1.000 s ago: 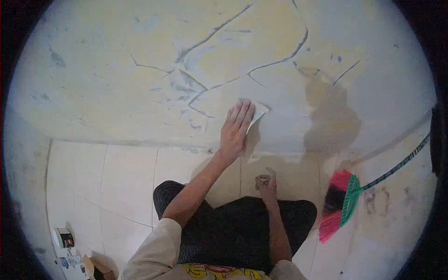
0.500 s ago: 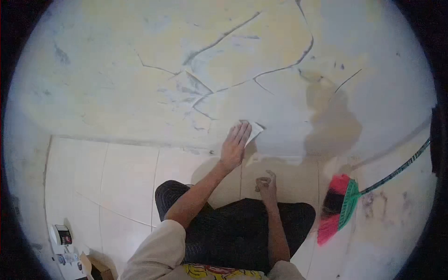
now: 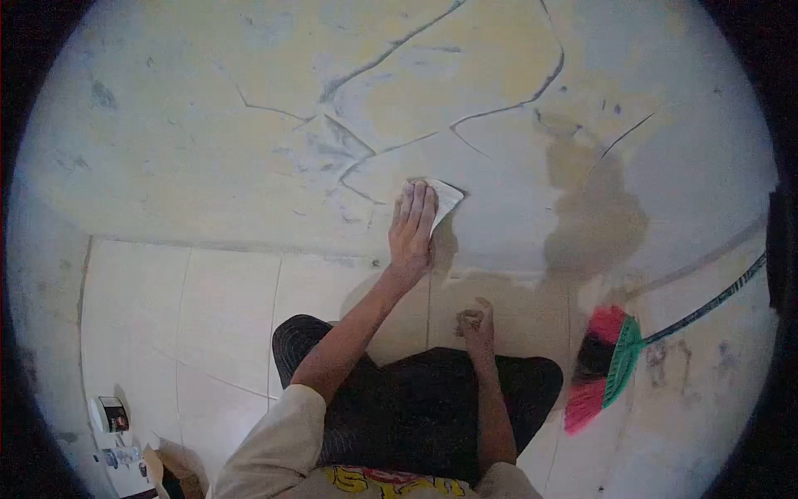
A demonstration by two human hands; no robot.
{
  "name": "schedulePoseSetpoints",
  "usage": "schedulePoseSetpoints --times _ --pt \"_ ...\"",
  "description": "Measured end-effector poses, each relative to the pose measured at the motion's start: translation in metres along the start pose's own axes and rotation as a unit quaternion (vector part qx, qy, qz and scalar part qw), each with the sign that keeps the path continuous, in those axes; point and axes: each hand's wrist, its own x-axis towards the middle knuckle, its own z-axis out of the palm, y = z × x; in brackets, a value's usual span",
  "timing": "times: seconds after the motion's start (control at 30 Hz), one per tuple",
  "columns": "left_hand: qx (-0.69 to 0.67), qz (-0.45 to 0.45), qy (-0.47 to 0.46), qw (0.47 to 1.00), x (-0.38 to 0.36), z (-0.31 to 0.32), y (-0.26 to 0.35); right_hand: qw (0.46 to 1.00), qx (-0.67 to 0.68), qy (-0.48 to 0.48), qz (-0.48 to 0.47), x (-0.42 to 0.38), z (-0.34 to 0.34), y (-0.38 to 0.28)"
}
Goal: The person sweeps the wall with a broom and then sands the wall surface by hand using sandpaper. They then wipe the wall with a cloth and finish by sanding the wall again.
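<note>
My left hand (image 3: pixel 412 220) presses a folded piece of pale sandpaper (image 3: pixel 447 200) flat against the wall (image 3: pixel 499 191), fingers stretched over it. One corner of the sheet sticks out to the right of the fingers. Just above, dark cracks (image 3: pixel 357 170) run through the patchy yellow and white wall surface. My right hand (image 3: pixel 476 327) hovers in front of my dark-trousered lap, loosely bent with the fingers partly apart. Nothing can be made out in it.
A broom (image 3: pixel 605 370) with red and black bristles leans at the right, its dark handle reaching the edge. On the lower left stand a white tub (image 3: pixel 110 414), a clear bottle (image 3: pixel 125 456) and a cardboard box (image 3: pixel 162 470). Pale tiles (image 3: pixel 224 324) meet the wall.
My left hand and the sandpaper have moved up the wall and slightly left. My right hand stays almost where it was. The view has shifted a little.
</note>
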Motion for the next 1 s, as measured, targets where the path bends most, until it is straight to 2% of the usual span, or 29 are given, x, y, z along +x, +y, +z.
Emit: schedulePoseSetpoints --times 0.1,0.17,0.2,0.27,0.4,0.47,0.53,0.63,0.7,0.83,0.97,1.0 --pt "0.006 0.001 0.031 1.0 -0.026 0.01 -0.011 1.0 -0.002 0.001 -0.008 -0.001 0.001 0.0" --pt "0.007 -0.044 0.007 0.999 -0.029 0.014 -0.009 1.0 -0.004 0.001 -0.007 0.004 0.001 0.001" --pt "0.007 -0.043 0.007 0.999 -0.015 0.008 -0.004 1.0 -0.005 -0.008 0.0 0.003 0.0 -0.001" --pt "-0.016 -0.031 0.067 0.997 0.019 -0.013 0.008 1.0 -0.003 -0.018 0.017 -0.003 0.001 -0.002" --pt "-0.001 -0.024 -0.006 1.0 -0.007 -0.009 0.004 1.0 -0.008 -0.011 0.001 0.0 0.002 -0.009" --pt "-0.013 -0.01 0.032 0.999 0.004 -0.005 0.004 0.999 -0.035 -0.003 0.01 0.003 0.002 -0.005" --pt "-0.028 -0.002 0.061 0.998 0.018 -0.011 0.008 0.999 0.02 -0.012 0.033 -0.005 0.002 -0.011" --pt "-0.016 -0.004 0.034 0.999 0.007 -0.014 0.005 1.0 0.014 -0.002 0.009 -0.002 -0.001 0.003" --pt "0.003 -0.029 -0.034 0.999 -0.012 -0.007 0.003 1.0 0.021 0.002 0.021 0.0 0.002 -0.002" --pt "-0.041 -0.036 0.034 0.998 0.02 -0.015 0.015 0.999 0.009 0.002 0.046 -0.004 0.002 -0.011" --pt "-0.033 -0.021 0.021 0.999 -0.01 -0.003 0.001 1.0 0.017 0.009 0.018 0.002 0.001 -0.003" --pt "-0.019 -0.028 0.008 0.999 -0.007 -0.009 0.005 0.999 0.017 0.01 0.04 -0.001 0.002 -0.008"
